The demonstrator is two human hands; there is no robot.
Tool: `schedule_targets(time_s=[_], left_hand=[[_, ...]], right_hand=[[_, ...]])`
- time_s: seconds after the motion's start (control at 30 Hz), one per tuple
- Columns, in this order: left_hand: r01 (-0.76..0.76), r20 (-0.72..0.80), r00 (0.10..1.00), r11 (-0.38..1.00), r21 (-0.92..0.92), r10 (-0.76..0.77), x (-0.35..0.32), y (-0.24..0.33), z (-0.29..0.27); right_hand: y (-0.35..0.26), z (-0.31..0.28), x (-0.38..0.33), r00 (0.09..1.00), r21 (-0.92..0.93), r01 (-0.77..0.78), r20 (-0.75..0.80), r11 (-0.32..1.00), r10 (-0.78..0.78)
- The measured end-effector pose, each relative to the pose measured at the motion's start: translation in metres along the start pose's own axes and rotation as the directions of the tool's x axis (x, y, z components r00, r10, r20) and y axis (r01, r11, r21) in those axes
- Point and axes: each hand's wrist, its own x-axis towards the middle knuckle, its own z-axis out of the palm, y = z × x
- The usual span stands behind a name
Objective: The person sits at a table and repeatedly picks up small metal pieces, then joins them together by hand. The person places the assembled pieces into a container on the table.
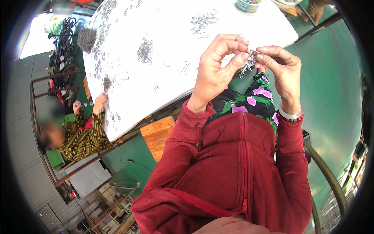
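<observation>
Above the near edge of the white table (175, 78), the left hand (216, 70) and right hand (282, 72) pinch one bundle of small metal pieces (249, 62) between fingertips, raised close for sorting; loose piles lie beyond.

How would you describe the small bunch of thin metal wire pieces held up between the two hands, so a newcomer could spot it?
Start at the big white table strewn with grey wire piles. At its near edge, the left hand and right hand meet fingertip to fingertip above a floral garment. The small bunch of thin metal wire pieces is pinched between them, the only cluster lifted off the table.
</observation>
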Motion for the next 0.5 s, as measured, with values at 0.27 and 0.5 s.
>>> schedule_targets(time_s=[0.27, 0.5], left_hand=[[-0.110, -0.007, 0.993, 0.934, 0.339, 0.119, 0.012, -0.015, 0.020], [0.063, -0.017, 0.998, 0.998, -0.015, -0.063, 0.017, 0.003, 0.024]], right_hand=[[0.008, 0.004, 0.001, 0.994, 0.079, 0.111, -0.007, 0.991, -0.111], [-0.019, -0.024, 0.005, 0.965, -0.059, 0.250, -0.063, 0.966, -0.254]])
